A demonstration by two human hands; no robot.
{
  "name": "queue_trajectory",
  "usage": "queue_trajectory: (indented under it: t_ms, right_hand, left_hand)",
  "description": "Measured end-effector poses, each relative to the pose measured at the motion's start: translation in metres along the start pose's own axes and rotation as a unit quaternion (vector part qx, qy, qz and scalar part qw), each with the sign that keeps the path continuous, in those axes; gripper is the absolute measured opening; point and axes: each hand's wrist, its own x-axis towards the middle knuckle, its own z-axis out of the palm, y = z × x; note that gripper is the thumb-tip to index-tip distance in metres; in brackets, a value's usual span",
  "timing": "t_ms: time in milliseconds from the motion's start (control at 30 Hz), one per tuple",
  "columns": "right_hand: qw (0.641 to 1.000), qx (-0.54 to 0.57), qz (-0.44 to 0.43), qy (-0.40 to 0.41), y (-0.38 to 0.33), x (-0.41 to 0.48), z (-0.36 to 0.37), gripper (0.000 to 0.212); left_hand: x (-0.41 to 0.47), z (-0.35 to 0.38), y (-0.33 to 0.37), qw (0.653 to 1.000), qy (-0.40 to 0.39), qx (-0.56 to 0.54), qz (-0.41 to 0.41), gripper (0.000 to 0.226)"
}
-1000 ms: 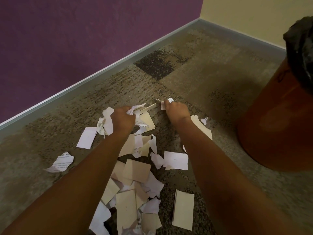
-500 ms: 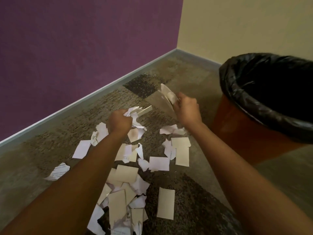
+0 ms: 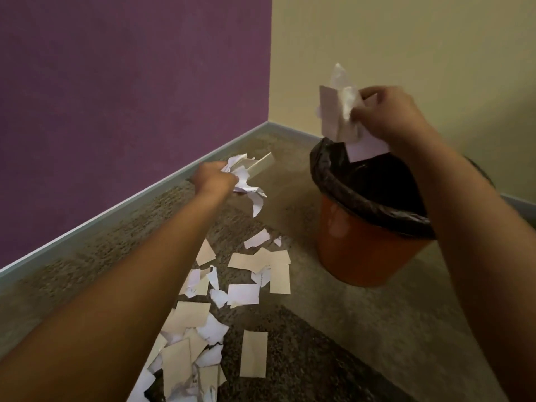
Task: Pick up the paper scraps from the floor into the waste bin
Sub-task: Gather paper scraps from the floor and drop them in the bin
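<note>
Several white and tan paper scraps (image 3: 245, 294) lie scattered on the carpet, from the middle down to the bottom edge. An orange waste bin (image 3: 359, 250) with a black liner stands at the right. My right hand (image 3: 388, 114) is raised over the bin's far rim, shut on a bunch of white scraps (image 3: 339, 111) that hang above the opening. My left hand (image 3: 214, 179) is held above the floor to the left of the bin, shut on a handful of crumpled scraps (image 3: 246, 175) that stick out to the right.
A purple wall (image 3: 130, 82) with a pale baseboard runs along the left and meets a cream wall (image 3: 406, 39) in the corner behind the bin. Patterned brown carpet (image 3: 362, 329) covers the floor.
Both hands have lifted off the floor with their scraps. My right hand rose and swung right to over the bin. The view tilted up, bringing the whole bin into sight.
</note>
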Motion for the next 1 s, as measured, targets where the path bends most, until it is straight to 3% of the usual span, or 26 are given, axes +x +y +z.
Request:
queue_trajectory:
  t_ms: [233,400,600,733,833,900,1000]
  right_hand:
    - [0.969,-0.236,0.055,-0.052,0.068,0.013,-0.029,0.031]
    - [0.944,-0.279,0.142,-0.105,0.118,0.012,-0.009,0.035]
    - [0.943,-0.27,0.173,-0.089,0.141,0.011,0.007,0.034]
    - [0.945,-0.262,0.185,-0.071,0.147,0.016,0.012,0.032]
    - [0.948,-0.249,0.194,-0.052,0.148,0.02,0.018,0.029]
    - [0.948,-0.24,0.202,-0.057,0.146,0.021,0.022,0.03]
    - [0.951,-0.223,0.21,-0.054,0.142,0.023,0.027,0.03]
  left_hand:
    - [-0.019,0.047,0.06,0.993,-0.085,-0.069,0.039,0.046]
    - [-0.037,0.099,0.088,0.986,-0.127,-0.087,0.07,0.04]
    - [-0.057,0.155,0.097,0.977,-0.147,0.083,0.134,0.028]
    - [-0.06,0.176,0.081,0.934,-0.184,0.24,0.189,0.031]
    - [-0.059,0.186,0.075,0.894,-0.24,0.332,0.182,0.038]
    - [-0.059,0.19,0.076,0.874,-0.261,0.366,0.188,0.047]
    - [-0.054,0.189,0.074,0.883,-0.266,0.332,0.2,0.053]
